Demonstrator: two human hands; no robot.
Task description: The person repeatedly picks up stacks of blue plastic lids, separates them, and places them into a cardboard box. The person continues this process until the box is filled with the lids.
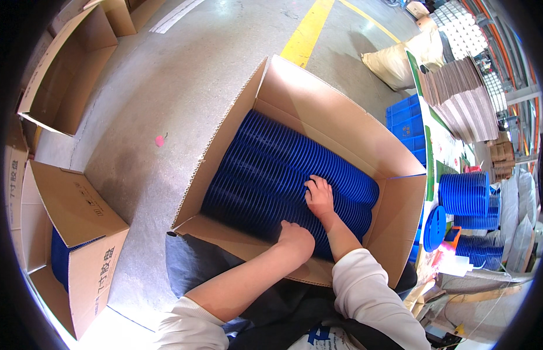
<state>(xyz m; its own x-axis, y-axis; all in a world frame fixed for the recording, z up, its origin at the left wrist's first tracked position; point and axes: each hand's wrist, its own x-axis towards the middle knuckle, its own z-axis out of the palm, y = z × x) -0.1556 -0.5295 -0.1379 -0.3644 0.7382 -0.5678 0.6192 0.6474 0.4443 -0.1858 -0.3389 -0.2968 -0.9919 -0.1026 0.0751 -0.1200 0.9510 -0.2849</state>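
A large open cardboard box [318,93] stands in front of me, its flaps folded up. Inside lie rows of blue plastic reels [265,146], packed on edge with their thin flanges side by side. My right hand [319,195] rests on top of the reels right of the middle, fingers laid over the flanges and slightly apart. Nearer to me, my left hand [296,239] is bent at the wrist and touches the near row. Most of its fingers are hidden behind the back of the hand, so its grip does not show.
At lower left, another open box [99,256] holds blue reels. An open carton [79,76] stands at upper left. On the right, a table carries stacked blue reels [464,194] and a pile of flat cardboard [461,96]. A blue crate [404,125] sits beside it.
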